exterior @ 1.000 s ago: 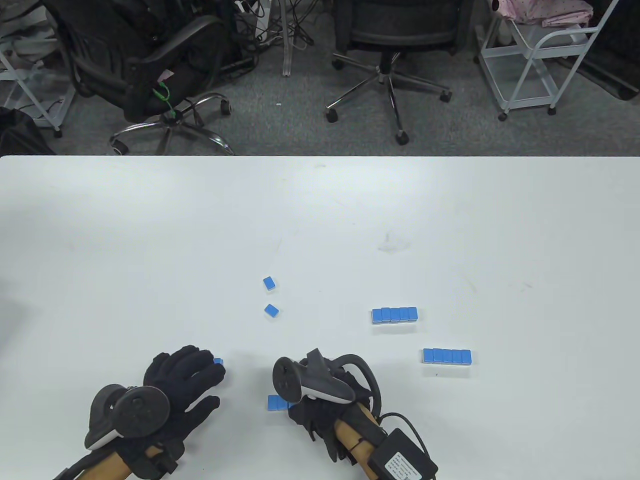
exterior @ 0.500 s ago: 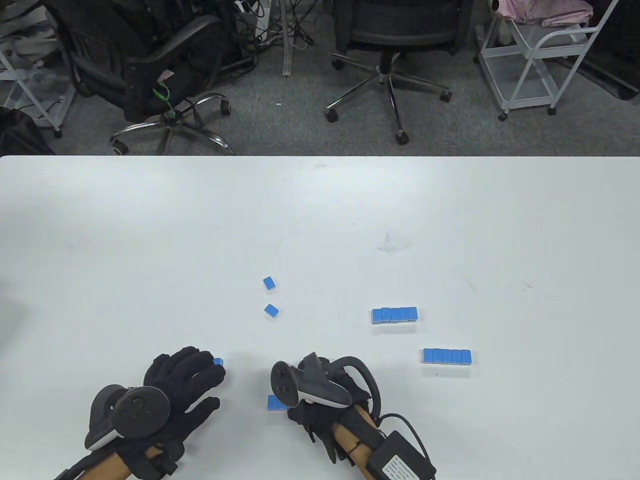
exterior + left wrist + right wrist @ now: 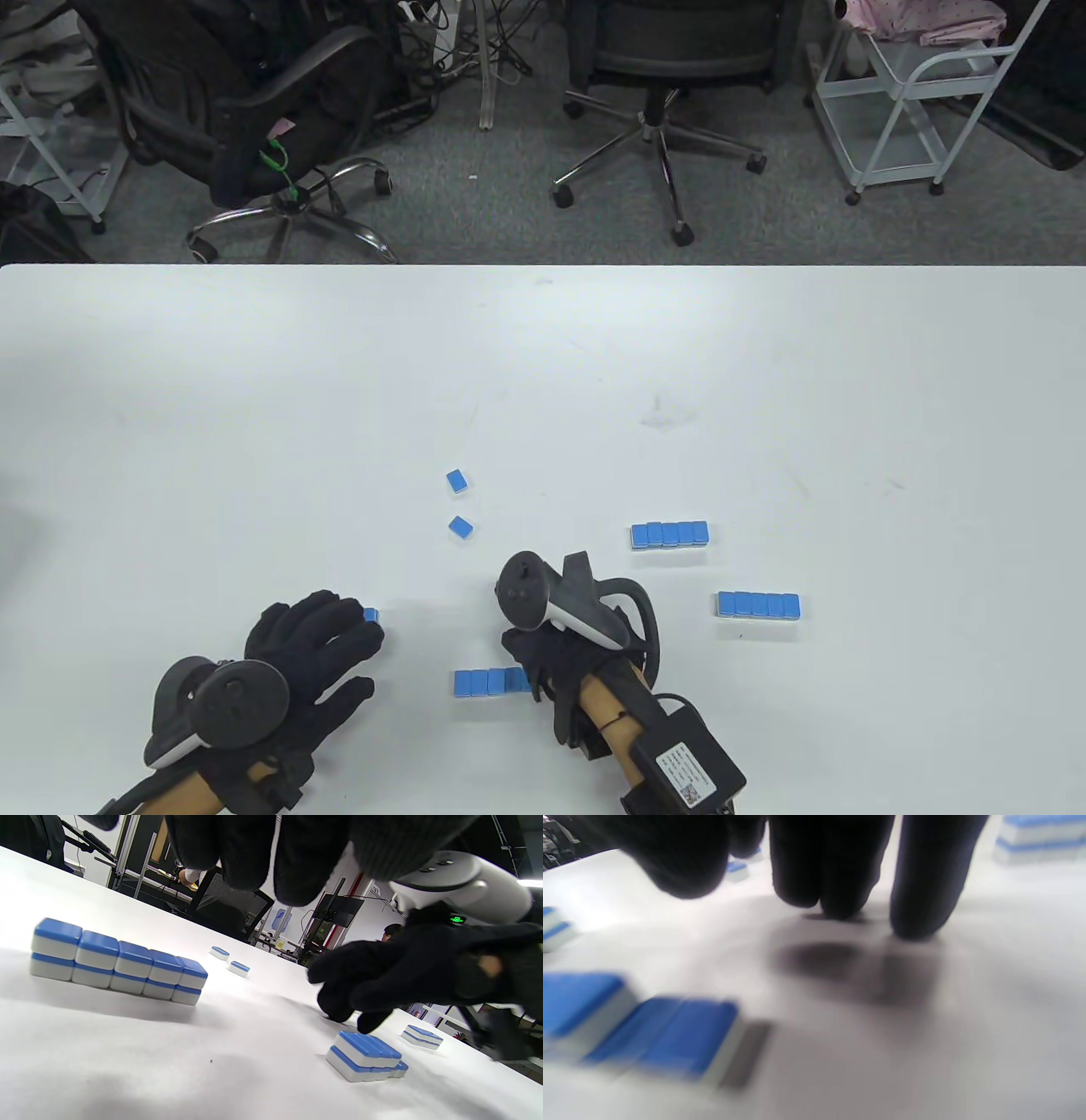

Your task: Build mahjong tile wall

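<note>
My left hand (image 3: pixel 327 632) lies flat on the table with its fingers spread over a two-layer wall of blue-backed tiles (image 3: pixel 118 961). From above only one blue corner (image 3: pixel 370 614) of that wall shows. My right hand (image 3: pixel 539 658) hovers just right of a short two-layer tile row (image 3: pixel 488 682), fingers hanging down (image 3: pixel 835 870) and holding nothing. Two loose tiles (image 3: pixel 458 480) (image 3: pixel 461 527) lie farther out at centre. Two more finished rows (image 3: pixel 669 534) (image 3: pixel 758 604) sit to the right.
The white table (image 3: pixel 543 382) is bare beyond the tiles. Office chairs (image 3: pixel 662 76) and a white cart (image 3: pixel 916 93) stand on the floor past its far edge.
My right hand has lifted off and moved up and right, uncovering the short tile row it was covering. The left hand has stayed put.
</note>
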